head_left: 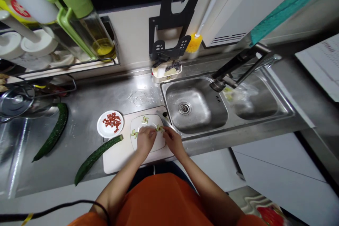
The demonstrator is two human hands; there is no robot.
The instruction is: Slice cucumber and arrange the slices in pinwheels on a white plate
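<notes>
Both my hands rest over a white square plate [140, 122] that sits on a pale cutting board [119, 159]. My left hand [145, 139] has its fingers curled down onto the plate's middle. My right hand [172, 139] pinches at a small cucumber-slice garnish [159, 128] on the plate's right edge. Two more cucumber garnishes lie on the plate, one at the top [144, 120] and one at the left [134, 134]. What the left fingers hold is too small to see.
A small round plate of chopped red pieces [111, 123] stands left of the board. Two cucumbers lie on the steel counter: one cut [96, 155], one whole [54, 132]. A double sink [196, 107] with a faucet [238, 67] is to the right. Bottles hang upper left.
</notes>
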